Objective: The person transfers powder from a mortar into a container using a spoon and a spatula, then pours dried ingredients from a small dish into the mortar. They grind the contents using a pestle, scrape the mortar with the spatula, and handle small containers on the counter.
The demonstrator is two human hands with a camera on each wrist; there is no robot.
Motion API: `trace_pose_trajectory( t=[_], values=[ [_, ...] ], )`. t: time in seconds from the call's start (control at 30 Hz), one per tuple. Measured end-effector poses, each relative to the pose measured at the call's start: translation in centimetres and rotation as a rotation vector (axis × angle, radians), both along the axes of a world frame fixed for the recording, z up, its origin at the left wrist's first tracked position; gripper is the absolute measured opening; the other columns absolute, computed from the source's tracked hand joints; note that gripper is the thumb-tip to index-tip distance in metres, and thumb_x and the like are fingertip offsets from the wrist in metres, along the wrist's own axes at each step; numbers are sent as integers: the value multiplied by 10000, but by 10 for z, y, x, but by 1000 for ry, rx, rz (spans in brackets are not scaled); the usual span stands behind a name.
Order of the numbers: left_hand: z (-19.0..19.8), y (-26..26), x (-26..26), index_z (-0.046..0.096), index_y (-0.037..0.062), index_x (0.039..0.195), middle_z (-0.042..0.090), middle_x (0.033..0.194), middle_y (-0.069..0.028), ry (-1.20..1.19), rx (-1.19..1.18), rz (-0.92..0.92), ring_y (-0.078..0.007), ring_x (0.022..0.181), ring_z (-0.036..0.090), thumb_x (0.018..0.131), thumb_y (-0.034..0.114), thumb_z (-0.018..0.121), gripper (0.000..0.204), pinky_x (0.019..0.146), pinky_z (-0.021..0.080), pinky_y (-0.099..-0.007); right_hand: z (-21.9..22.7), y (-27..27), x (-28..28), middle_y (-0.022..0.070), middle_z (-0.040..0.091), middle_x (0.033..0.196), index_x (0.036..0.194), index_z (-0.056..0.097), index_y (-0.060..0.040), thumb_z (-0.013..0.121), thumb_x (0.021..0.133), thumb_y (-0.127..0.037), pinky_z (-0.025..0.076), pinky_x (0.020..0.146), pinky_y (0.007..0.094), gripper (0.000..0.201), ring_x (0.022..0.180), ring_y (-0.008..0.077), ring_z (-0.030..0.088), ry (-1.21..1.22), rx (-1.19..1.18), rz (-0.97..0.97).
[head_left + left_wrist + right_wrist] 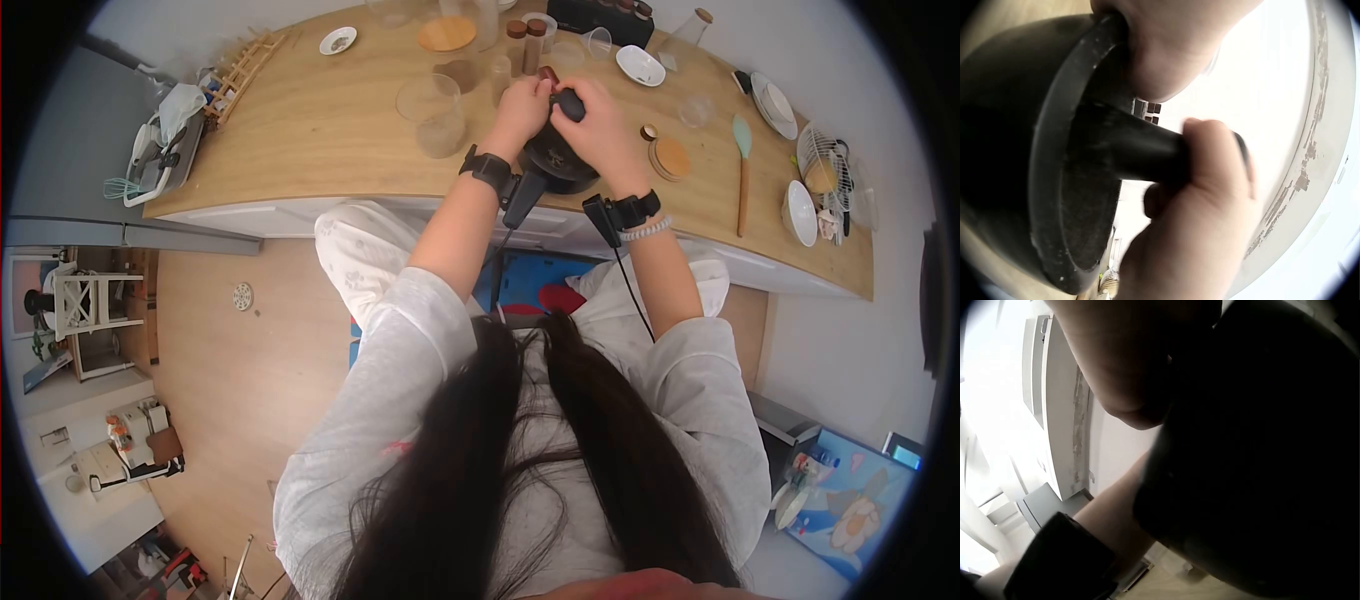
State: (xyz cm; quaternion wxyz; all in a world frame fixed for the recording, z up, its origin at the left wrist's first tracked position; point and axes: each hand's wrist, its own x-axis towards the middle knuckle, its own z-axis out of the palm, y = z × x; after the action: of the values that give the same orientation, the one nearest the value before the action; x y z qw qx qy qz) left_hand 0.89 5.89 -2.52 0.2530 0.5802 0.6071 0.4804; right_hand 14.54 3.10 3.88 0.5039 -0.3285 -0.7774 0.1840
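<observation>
A black stone mortar (560, 165) stands at the counter's front edge, right before the person. My left hand (522, 112) holds it by the left side of its rim; in the left wrist view that hand (1166, 44) covers the top part of the rim. The right hand (604, 130) grips the upper end of a black pestle (1141, 144), which reaches down into the mortar's bowl. What lies at the bottom of the bowl is hidden. The right wrist view is mostly filled by the mortar's dark side (1260, 469).
Glass jars (432, 115) stand left of the mortar, tubes with brown caps (525, 45) behind it. To the right lie a wooden-lidded jar (670, 158), a spatula (742, 170) and a white bowl (799, 213). A white dish (640, 66) sits farther back.
</observation>
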Motion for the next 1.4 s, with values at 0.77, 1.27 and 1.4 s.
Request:
trace_pose_trajectory(
  t=[0.77,1.27,1.4],
  values=[
    [5,-1,0,629,-16,957,635,876,-229,24,-33,33,-361,848,615,899,292,485,345,749,466,-390,-9,2,7,105,592,912,936,567,-64,639,698,-91,469,736,343,250,838,288,578,-19,-72,62],
    [5,-2,2,647,21,871,618,905,-223,19,-23,67,-393,876,584,884,270,458,312,787,457,-443,-3,-10,11,88,614,960,992,571,-64,704,708,-124,471,754,299,320,881,195,597,116,-237,124],
    [10,-5,2,649,23,879,619,911,-223,2,-44,44,-392,877,585,882,269,460,311,789,457,-442,-7,-3,16,60,613,954,993,572,-56,739,708,-149,470,752,286,343,872,151,580,55,-318,174]
  ],
)
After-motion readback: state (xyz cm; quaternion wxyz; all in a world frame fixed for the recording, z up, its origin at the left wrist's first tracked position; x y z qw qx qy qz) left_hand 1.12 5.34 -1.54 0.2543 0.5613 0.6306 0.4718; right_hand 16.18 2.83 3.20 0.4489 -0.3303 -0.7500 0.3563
